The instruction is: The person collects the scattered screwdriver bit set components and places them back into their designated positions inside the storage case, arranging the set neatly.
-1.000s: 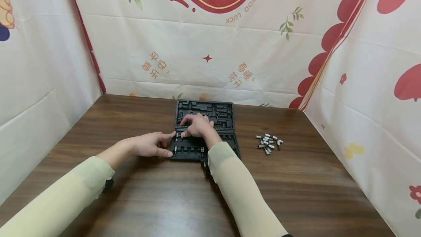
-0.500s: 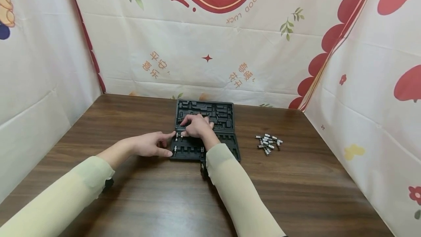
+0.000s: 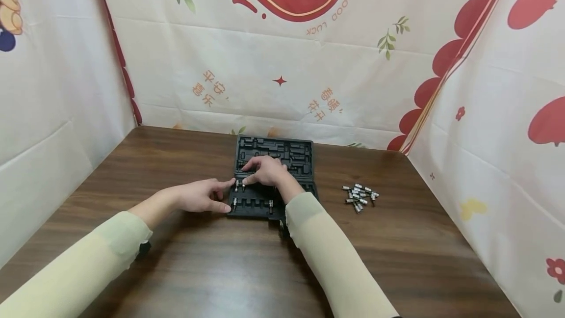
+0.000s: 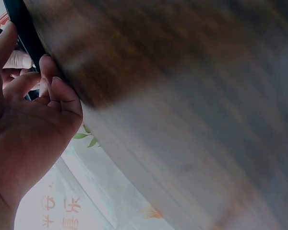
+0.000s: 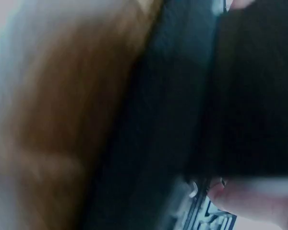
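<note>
An open black moulded tool case (image 3: 251, 214) lies near the back of the table, its lid (image 3: 300, 148) laid back. My left hand (image 3: 198, 195) is at the case's left side, forefinger and thumb spread along the edge; in the left wrist view its other fingers curl in. My right hand (image 3: 267, 171) reaches over the case. Its thumb presses on a small metal socket (image 3: 243, 187) in the upper row, and the forefinger arches apart toward the lid. Beside it sits another socket (image 3: 237, 186). Two more, a left socket (image 3: 234, 204) and a right socket (image 3: 270, 205), sit in the lower row.
A loose pile of several small silver-and-black sockets (image 3: 359, 196) lies on the wooden table (image 3: 207, 269) to the right of the case. Printed cloth (image 3: 282, 97) hangs behind the table and along both sides. The right wrist view is blurred and mostly filled by dark shapes.
The head view has tilted up slightly. My right forearm has swung a little to the right, while the thumb stays on the same socket. My left hand keeps its place.
</note>
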### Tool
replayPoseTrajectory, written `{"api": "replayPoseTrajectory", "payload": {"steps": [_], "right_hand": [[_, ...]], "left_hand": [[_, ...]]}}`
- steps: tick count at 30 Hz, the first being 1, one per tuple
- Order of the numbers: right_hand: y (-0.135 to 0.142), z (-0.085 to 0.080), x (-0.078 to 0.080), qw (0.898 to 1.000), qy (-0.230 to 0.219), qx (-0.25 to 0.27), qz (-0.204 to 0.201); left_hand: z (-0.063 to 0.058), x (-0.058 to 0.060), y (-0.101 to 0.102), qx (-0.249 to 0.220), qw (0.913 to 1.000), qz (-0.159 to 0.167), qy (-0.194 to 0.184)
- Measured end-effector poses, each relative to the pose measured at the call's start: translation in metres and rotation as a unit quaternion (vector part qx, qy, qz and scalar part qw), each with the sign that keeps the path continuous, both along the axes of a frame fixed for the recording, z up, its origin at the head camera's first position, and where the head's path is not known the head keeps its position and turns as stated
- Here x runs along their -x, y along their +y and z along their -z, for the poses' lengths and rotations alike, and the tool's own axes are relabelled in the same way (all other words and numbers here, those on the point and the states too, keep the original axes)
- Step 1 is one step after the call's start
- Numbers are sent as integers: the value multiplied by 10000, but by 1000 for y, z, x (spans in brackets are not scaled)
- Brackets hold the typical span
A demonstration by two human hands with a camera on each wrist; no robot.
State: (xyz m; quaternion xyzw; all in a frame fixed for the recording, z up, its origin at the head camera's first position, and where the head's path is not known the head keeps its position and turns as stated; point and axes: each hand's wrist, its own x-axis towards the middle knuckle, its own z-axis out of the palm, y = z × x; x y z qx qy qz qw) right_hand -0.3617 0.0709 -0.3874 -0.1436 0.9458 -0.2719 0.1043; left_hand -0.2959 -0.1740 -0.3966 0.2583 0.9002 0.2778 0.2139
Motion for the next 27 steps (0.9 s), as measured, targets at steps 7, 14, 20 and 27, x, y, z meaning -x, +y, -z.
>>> {"api": "replayPoseTrajectory", "payload": {"steps": [7,14,20,27], "right_hand": [[0,3,0,9997,150,24,202],[-5,8,-1,9991,338,-192,168],[-5,9,-3,9983,407,-379,172],[-6,11,-5,9979,401,-471,195]], "left_hand": [[-1,1,3,25,10000,11,17],[-1,1,1,51,9999,100,96],[0,1,2,68,9999,70,51],[0,-1,3,62,10000,22,13]]}}
